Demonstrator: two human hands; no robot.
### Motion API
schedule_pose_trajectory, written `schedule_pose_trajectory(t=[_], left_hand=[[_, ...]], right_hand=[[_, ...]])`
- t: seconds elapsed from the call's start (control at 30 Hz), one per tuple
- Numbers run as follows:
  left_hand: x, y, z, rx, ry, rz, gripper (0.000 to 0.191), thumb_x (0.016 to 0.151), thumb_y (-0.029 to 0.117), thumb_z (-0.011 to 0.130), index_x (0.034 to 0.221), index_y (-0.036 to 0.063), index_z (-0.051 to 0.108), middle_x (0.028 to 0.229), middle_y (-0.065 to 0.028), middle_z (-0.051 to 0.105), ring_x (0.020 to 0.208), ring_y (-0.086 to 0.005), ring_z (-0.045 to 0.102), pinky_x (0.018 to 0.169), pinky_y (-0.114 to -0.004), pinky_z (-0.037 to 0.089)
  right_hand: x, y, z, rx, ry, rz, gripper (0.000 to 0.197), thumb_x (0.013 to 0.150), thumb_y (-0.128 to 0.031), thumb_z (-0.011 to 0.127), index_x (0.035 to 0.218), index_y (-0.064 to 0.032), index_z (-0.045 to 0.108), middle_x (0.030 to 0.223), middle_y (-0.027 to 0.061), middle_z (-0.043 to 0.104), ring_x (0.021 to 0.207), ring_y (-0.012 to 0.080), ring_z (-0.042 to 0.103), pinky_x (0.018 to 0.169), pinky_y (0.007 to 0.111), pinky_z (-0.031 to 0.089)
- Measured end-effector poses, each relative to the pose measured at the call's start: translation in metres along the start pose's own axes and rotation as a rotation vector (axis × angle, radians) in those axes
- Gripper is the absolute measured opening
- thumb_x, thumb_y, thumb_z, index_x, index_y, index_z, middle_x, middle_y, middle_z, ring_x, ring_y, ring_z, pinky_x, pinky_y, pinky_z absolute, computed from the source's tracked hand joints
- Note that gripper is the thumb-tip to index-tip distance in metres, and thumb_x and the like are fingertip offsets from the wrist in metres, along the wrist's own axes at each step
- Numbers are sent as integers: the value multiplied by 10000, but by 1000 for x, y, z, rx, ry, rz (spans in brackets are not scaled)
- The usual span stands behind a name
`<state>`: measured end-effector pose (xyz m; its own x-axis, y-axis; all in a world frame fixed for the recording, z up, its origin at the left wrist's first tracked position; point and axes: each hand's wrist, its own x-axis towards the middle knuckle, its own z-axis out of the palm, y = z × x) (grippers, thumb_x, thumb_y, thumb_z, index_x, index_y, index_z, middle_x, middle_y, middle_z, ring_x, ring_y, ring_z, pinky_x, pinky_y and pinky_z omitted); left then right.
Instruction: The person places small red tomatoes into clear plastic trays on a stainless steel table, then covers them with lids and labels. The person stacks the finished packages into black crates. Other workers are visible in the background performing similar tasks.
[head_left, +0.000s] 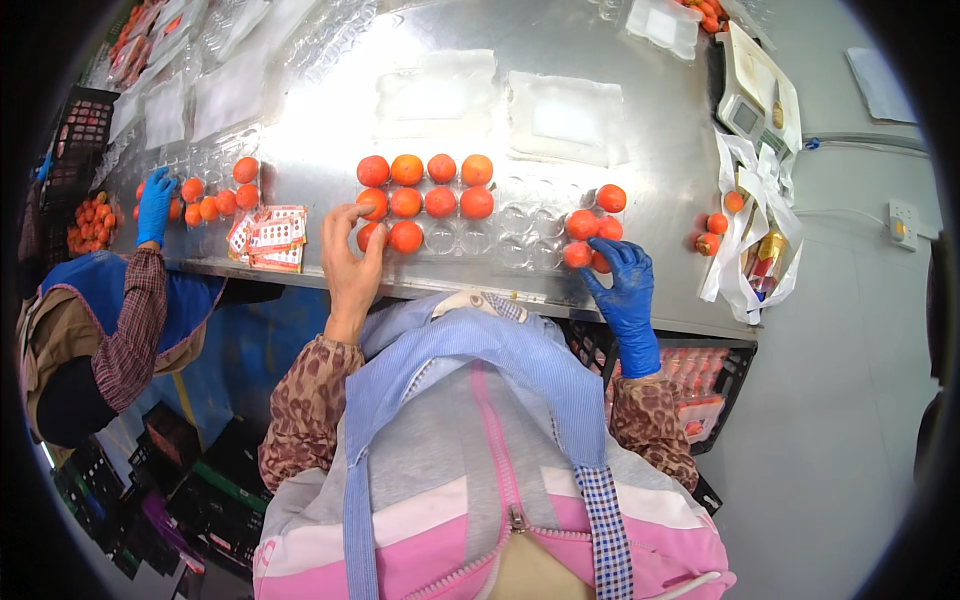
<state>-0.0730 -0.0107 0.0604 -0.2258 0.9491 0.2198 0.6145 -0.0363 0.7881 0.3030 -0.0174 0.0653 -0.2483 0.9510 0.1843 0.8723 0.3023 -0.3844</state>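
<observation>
A clear plastic tray (459, 238) with round wells lies before me, holding several orange-red persimmons (406, 202); two front-right wells are bare. My left hand (351, 251), ungloved, is at the tray's left end. Its fingertips touch a second-row persimmon, and its thumb overlaps the front-left one; whether it grips either is unclear. To the right sits another clear tray (529, 225) with bare wells. Several loose-looking persimmons (582, 224) cluster at its right side. My right hand (621, 281), in a blue glove, has thumb and fingers around a partly hidden persimmon (600, 262) there.
Two translucent lids or trays (566, 116) lie behind. Printed cards (276, 236) lie leftward, near a co-worker's gloved hand (154, 206) at another tray. A digital scale (757, 97), a white plastic bag (765, 240) and persimmons (717, 223) line the table's right side. A black crate (739, 382) stands below.
</observation>
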Motion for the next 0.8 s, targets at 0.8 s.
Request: schedule_pose_trajectory(t=[0.8], left_hand=[[3, 19, 5, -99, -50, 16, 170, 820, -2, 635, 988, 20, 614, 1033, -152, 566, 1019, -319, 552, 907, -379, 436]], right_hand=[[21, 17, 8, -184, -273, -269, 257, 788, -157, 636, 1035, -90, 635, 1023, 139, 600, 971, 332, 559, 884, 429, 438]])
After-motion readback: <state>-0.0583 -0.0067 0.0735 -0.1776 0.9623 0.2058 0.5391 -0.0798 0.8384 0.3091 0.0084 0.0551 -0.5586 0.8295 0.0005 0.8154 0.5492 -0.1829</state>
